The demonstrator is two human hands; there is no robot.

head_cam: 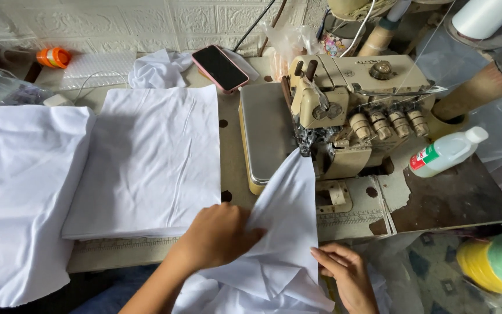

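White cloth (283, 227) in hand, tapering to a point at 12 o'clock, tip tucked under the presser foot of the overlock machine (344, 110). Long axis running 6 to 12 o'clock, leaning slightly right toward the top; wide end spilling off the table edge toward the lap, lower part cut off by the frame.

Left hand (216, 235) lying flat, palm down, on the cloth's left edge, fingers pointing toward 2 o'clock, pressing rather than gripping. Right hand (347, 273) at 5 o'clock of the cloth, fingers loosely curled against its right edge; hard to tell whether pinching or merely touching, thumb hidden.

Counted: one machine, four tension knobs (384, 123) in a row on its front. Two stacks of white fabric: one folded stack (152, 157) at 9 o'clock of the machine, a larger one (21, 192) further left, cut off at the frame edge. One crumpled white scrap (158, 68) at 11 o'clock. One phone (220, 68) with pink case, screen dark, beside the scrap. One white squeeze bottle (445, 152) lying on its side at 3 o'clock of the machine. One orange-capped object (53, 57) far left, too small to identify. Thread cones at top right and bottom right partly cropped; exact number unclear.
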